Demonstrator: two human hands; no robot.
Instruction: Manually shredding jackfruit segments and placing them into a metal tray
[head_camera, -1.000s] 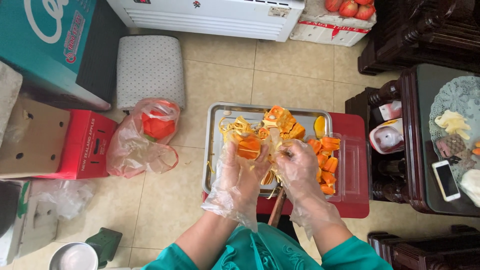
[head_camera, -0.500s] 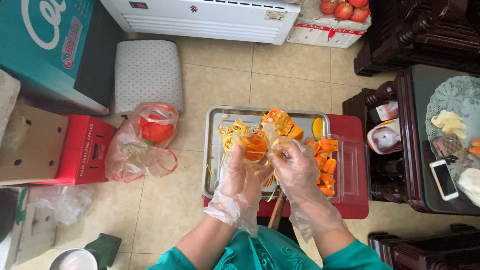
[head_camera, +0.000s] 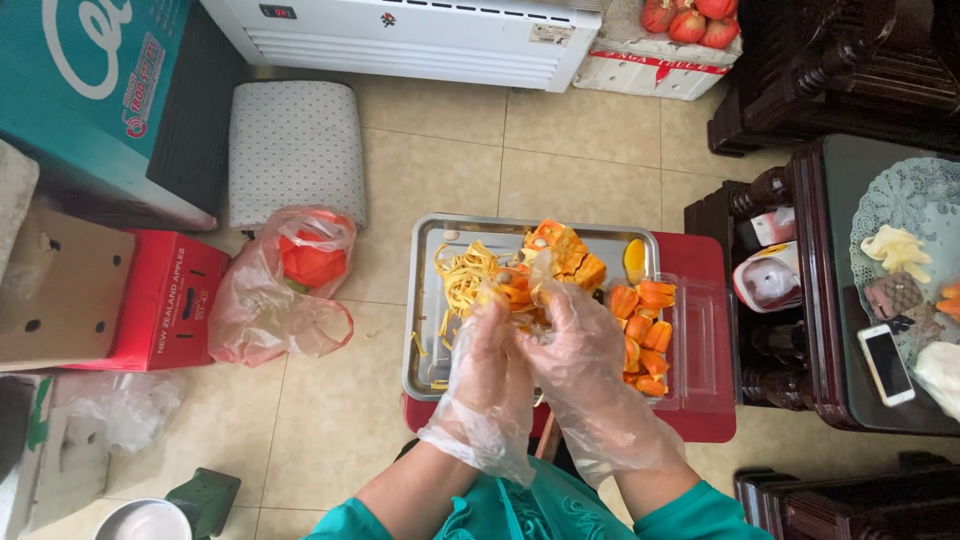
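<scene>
Gripping soft, slippery orange fruit chunk (head_camera: 520, 290) | your gloved left hand (head_camera: 487, 370) and right hand (head_camera: 580, 370) clamp fingers around it | hold fibrous rim over steel tray (head_camera: 425, 330), not pulp.

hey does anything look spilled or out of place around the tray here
Nothing is spilled. The orange fruit pods sit in the clear box, the yellow fibres stay on the metal tray, and both gloved hands, left hand and right hand, work over it.

The hands (head_camera: 535, 350) cover the near middle of the metal tray (head_camera: 425, 330) and the fruit piece (head_camera: 515, 285) they grip; both forearms are cut off by the bottom edge.
</scene>
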